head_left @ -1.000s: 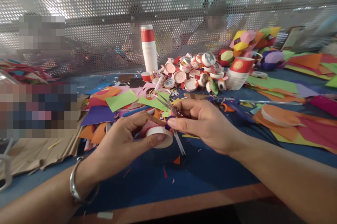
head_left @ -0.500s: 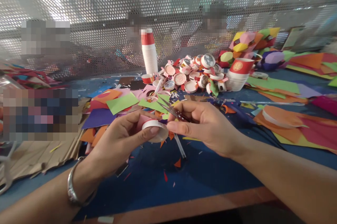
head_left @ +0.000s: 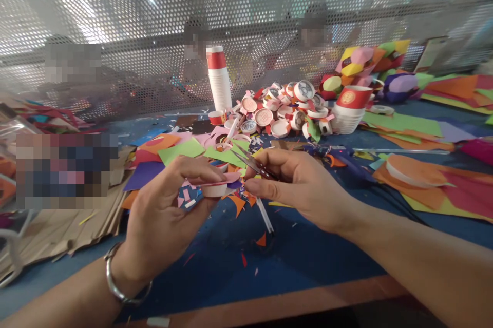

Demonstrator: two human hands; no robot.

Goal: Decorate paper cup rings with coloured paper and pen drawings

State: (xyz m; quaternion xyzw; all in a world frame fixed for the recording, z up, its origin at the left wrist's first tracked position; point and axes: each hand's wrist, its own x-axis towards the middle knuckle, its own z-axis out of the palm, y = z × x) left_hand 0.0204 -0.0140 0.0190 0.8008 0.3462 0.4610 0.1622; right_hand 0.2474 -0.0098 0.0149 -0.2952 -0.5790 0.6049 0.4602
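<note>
Between thumb and fingers, my left hand (head_left: 159, 215) grips a cut-off paper cup base (head_left: 214, 191), held level with its white side wall toward me. A piece of pink paper (head_left: 221, 179) lies across its top under my fingertips. A little to the right, my right hand (head_left: 300, 184) is closed around small scissors (head_left: 249, 162), whose blades point up and left, slightly apart. The scissors' handles are mostly hidden by my fingers. Below both hands, paper scraps (head_left: 238, 205) are scattered over the blue tabletop (head_left: 308, 261).
Behind my hands lies a heap of cut cup bases (head_left: 280, 128). A tall cup stack (head_left: 220, 87) and a shorter red-and-white stack (head_left: 348, 112) flank it. Coloured paper sheets (head_left: 435, 184) lie right, brown cardboard (head_left: 65, 233) left. A perforated metal screen (head_left: 250, 15) stands beyond.
My left hand has turned the cup base from tilted, with its round face showing, to level, with pink paper uppermost. My right hand and the scissors have hardly moved.
</note>
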